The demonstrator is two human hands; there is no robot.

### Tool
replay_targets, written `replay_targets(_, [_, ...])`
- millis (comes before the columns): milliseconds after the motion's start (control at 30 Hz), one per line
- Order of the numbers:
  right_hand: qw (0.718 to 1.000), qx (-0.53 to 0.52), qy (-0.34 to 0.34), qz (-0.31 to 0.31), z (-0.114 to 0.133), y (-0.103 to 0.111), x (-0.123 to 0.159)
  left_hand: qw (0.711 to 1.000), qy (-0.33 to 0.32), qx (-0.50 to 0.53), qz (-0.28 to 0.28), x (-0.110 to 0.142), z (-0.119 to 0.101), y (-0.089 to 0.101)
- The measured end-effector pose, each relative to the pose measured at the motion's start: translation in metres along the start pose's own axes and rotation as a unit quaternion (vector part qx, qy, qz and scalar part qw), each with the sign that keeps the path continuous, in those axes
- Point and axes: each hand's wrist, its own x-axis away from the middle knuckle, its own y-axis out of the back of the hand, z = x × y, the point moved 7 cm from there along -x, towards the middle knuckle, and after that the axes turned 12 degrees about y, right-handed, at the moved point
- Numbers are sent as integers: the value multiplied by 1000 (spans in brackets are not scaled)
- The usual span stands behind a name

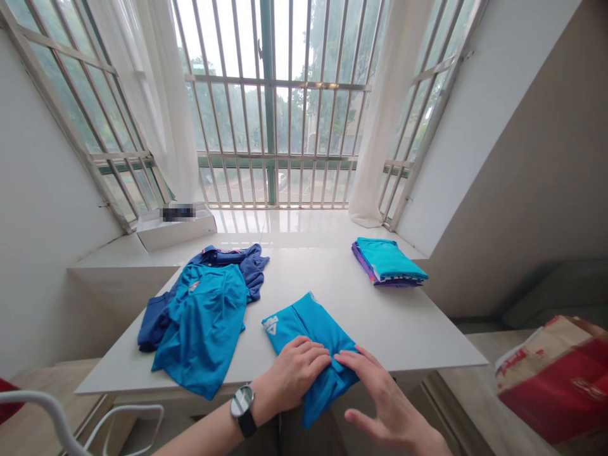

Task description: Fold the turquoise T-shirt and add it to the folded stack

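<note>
Right hand (387, 399), fingers spread, tips touching the fold; left hand (294, 373), flat, pressing on the teal shirt (308, 332) at the near edge of the white table (403, 329). Risk: overhanging cloth may slide off if pressure lifts.

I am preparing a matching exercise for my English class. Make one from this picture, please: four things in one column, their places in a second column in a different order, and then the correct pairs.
Things:
1. black-strapped wristwatch
2. teal shirt
3. stack of folded teal and purple shirts
4. white box

Places:
A. on the windowsill
B. under the left hand and the right hand
C. on the left wrist
D. on the right side of the white table

Pairs: 1-C, 2-B, 3-D, 4-A
</note>
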Motion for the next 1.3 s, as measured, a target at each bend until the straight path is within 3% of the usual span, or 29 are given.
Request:
replay_targets(100, [1000, 20, -3, -14, -6, -2, 8, 999, 40, 30, 0, -8, 3, 5])
replay_targets(200, [992, 90, -35, -85, -29, 11, 19, 990, 115, 78, 10, -19, 12, 17])
replay_targets(267, [979, 127, -80, -138, -47, 22, 31, 975, 142, 165, 43, -25, 16, 24])
replay_targets(333, [971, 115, -127, -167, -62, 29, 42, 941, 156, 285, 92, -28, 16, 25])
replay_targets(433, [976, 11, -154, -156, -67, 29, 44, 842, 219, 477, 124, -28, 24, 19])
replay_targets(567, [969, -169, -139, -114, -49, 22, 25, 636, 308, 692, 150, -23, 33, 2])
replay_targets(600, [961, -216, -134, -110, -44, 22, 18, 596, 316, 722, 153, -23, 33, 2])
replay_targets(667, [939, -305, -119, -108, -35, 24, 0, 542, 334, 759, 137, -24, 38, 10])
replay_targets(733, [917, -366, -106, -117, -29, 31, -23, 509, 356, 775, 120, -26, 42, 24])
replay_targets(800, [902, -391, -124, -132, -30, 41, -51, 493, 366, 781, 110, -30, 46, 41])
replay_targets(900, [862, -441, -166, -188, -45, 60, -94, 494, 358, 787, 90, -42, 57, 68])
replay_targets(1000, [828, -490, -188, -196, -70, 63, -133, 495, 352, 793, 54, -58, 83, 81])
replay_targets(1133, [819, -513, -224, -128, -115, 34, -160, 474, 372, 797, 34, -74, 133, 63])
replay_targets(1300, [839, -483, -237, -82, -168, -3, -166, 441, 399, 804, 21, -84, 182, 26])
